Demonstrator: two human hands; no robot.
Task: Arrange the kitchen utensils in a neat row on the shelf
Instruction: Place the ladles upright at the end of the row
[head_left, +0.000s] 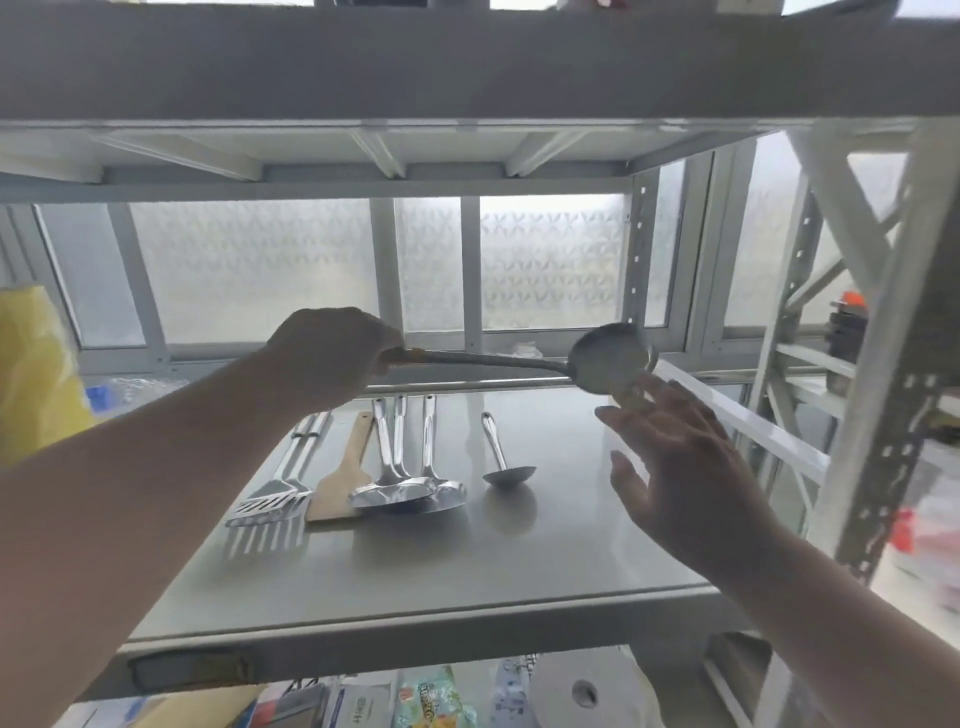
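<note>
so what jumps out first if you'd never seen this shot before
The left hand grips a long ladle by its handle and holds it sideways in the air above the metal shelf, its bowl to the right. Just below that bowl the right hand hovers with its fingers spread. On the shelf lie slotted turners, a wooden spatula, stacked ladles and a small ladle side by side.

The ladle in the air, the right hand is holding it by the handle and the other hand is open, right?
Not quite. The head view shows the left hand gripping the ladle by its handle; the right hand is the open one.
</note>
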